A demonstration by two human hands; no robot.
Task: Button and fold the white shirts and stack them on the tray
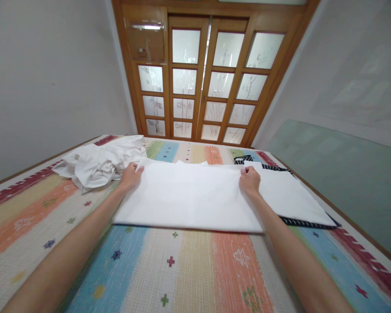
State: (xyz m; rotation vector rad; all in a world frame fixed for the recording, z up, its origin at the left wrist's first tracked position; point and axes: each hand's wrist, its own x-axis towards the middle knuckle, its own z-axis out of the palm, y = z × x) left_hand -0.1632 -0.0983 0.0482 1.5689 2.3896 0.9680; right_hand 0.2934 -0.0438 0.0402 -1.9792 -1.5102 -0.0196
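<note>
A white cloth (189, 198), folded into a wide rectangle, lies across the middle of the bed in front of me. My left hand (131, 176) pinches its far left corner, thumb and fingers closed on the fabric. At the far right corner, my right hand (250, 179) is closed on the same cloth in a similar grip. A small bit of white fabric shows past the far edge between the hands. Just left of my left hand sits a crumpled white cloth (99, 163). Beside my right hand is a flat folded white cloth (289, 195).
Black-and-white striped fabric (308, 223) shows from under the folded cloth on the right. A striped, patterned bedspread (169, 269) covers the surface. Wood-framed glass doors (195, 82) stand beyond, with a grey wall on the left and a pale green panel (339, 174) at right.
</note>
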